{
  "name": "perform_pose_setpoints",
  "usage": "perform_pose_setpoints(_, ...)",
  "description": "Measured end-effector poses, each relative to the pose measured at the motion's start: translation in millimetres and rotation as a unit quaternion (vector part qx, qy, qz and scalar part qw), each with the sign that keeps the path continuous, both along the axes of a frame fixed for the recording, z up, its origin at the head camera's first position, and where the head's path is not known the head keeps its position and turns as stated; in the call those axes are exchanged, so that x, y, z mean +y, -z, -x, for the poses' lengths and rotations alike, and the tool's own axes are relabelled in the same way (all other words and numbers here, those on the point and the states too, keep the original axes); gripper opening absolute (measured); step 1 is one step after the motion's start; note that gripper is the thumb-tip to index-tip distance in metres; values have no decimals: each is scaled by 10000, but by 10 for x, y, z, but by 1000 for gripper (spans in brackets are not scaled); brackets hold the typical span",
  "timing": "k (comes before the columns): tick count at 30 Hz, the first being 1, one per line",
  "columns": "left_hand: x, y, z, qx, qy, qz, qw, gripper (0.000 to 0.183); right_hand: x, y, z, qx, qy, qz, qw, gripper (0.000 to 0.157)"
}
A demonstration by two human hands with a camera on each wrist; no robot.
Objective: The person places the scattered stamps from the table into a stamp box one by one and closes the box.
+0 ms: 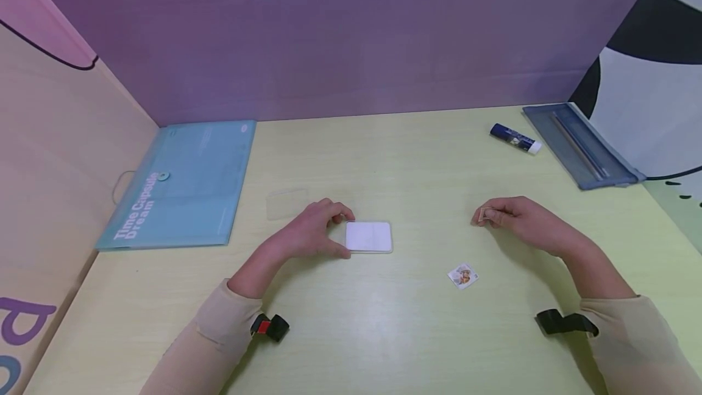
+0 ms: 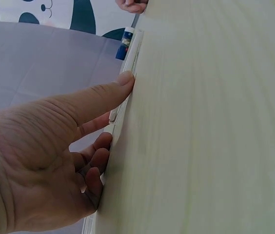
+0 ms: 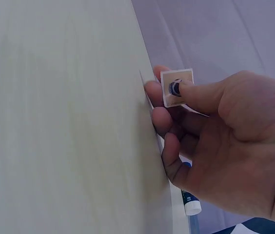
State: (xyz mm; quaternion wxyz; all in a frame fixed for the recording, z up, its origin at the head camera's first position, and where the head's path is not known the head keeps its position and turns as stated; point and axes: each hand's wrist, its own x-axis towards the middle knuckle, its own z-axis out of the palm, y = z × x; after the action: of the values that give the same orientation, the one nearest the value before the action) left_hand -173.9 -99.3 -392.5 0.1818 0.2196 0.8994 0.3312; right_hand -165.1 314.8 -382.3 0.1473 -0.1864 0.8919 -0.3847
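In the head view my left hand (image 1: 312,230) holds a flat white rectangular case (image 1: 368,237) at its left end, thumb on the near edge and a finger at the far edge. The case lies on the table; the left wrist view shows its thin clear side (image 2: 134,48). My right hand (image 1: 518,221) is over the table at the right, pinching a small square sticker (image 3: 172,78) with a dark printed figure between thumb and fingers. A second small picture sticker (image 1: 463,275) lies on the table between the hands.
Behind the left hand lies a thin transparent rectangular piece (image 1: 287,203). A blue document folder (image 1: 203,188) lies at left. Toward the back right are a glue stick (image 1: 515,138) and a blue pouch (image 1: 581,145). A purple panel (image 1: 351,35) borders the table's back.
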Motion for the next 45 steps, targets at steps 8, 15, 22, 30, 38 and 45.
perform_pose_setpoints(8, -13, 6, 11, 10, 29, -9, 10000, 56, -6, 21, 16, 348, 237, -164, 9990, 17)
perform_pose_setpoints(15, -22, 19, 31, 90, 109, -41, 9999, 55, -28, 7, 34, 281, 448, -590, 9969, 17)
perform_pose_setpoints(22, -11, 13, 34, 137, 95, 41, 9999, 56, -32, 12, 43, 378, 399, -371, 9978, 18)
perform_pose_setpoints(30, -22, 23, 34, 110, 78, 7, 9999, 56, -91, 39, 66, 319, 345, -72, 9989, 20)
perform_pose_setpoints(38, -17, 63, 42, 116, 98, -32, 9999, 55, -145, 68, 48, 19, 490, 201, 9986, 13)
perform_pose_setpoints(45, -14, 50, 32, 140, 126, -36, 9998, 55, -220, 62, 42, 71, 547, 250, 9982, 14)
